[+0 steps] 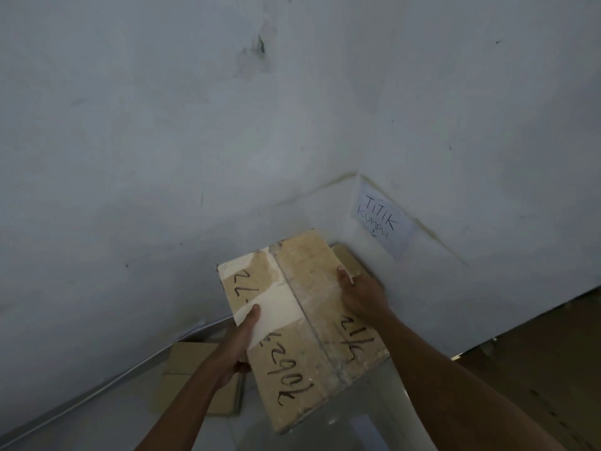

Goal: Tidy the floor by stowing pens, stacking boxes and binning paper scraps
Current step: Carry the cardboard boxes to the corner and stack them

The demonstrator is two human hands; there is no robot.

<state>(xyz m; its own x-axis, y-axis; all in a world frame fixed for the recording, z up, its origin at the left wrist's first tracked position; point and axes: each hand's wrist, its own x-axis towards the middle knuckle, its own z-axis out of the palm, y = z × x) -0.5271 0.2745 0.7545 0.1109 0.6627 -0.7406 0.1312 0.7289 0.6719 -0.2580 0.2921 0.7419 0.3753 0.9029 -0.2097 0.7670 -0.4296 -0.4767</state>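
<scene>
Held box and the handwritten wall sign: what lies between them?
Head view: the corner of another cardboard box shows between the held box and the sign, beside the right hand; otherwise bare wall.

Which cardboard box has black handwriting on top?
The large taped brown cardboard box gripped by left hand and right hand; the plain flat cardboard box on the floor shows none.

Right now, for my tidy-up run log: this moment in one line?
phase: stacking boxes | left hand: grips taped box | right hand: grips same box | behind: second box, partly hidden | floor: flat box
</scene>
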